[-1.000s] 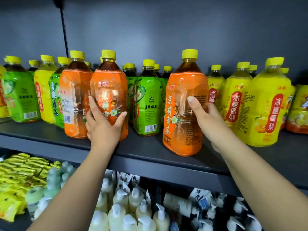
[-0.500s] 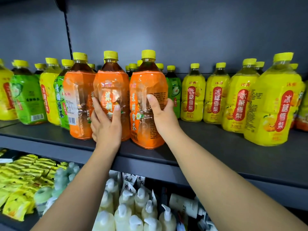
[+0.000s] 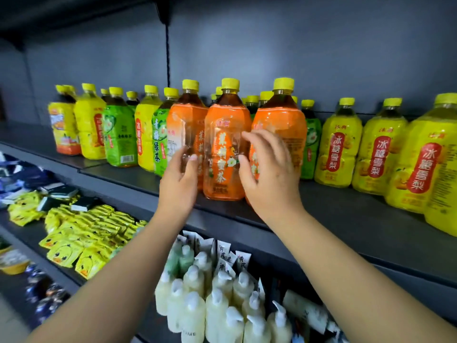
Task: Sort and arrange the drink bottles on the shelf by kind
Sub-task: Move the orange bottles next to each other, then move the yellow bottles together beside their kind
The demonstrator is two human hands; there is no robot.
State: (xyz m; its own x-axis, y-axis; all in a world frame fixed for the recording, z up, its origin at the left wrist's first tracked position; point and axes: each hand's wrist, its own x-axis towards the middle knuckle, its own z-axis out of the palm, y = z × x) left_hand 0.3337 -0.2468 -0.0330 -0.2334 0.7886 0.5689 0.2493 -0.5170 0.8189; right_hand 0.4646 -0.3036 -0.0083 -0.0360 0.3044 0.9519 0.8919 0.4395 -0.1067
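Three orange tea bottles with yellow caps stand side by side at the middle of the dark shelf point(image 3: 346, 219): left one point(image 3: 184, 120), middle one point(image 3: 222, 134), right one point(image 3: 284, 122). My left hand point(image 3: 178, 184) is in front of the left orange bottle, fingers loosely curled against its label, thumb pointing at the middle bottle. My right hand point(image 3: 269, 177) is blurred, fingers spread over the front of the right orange bottle, thumb beside the middle bottle. Neither hand wraps around a bottle.
Mixed green tea bottles point(image 3: 120, 134) and yellow bottles point(image 3: 89, 125) stand to the left; another green bottle point(image 3: 310, 144) is behind the orange ones. A row of yellow pear-drink bottles point(image 3: 338, 149) fills the right. Below lie pump bottles point(image 3: 215, 305) and yellow packets point(image 3: 81, 233).
My right hand slid the third orange bottle left until it stood beside the other two, then loosened with fingers spread. My left hand shifted off the middle bottle toward the left one.
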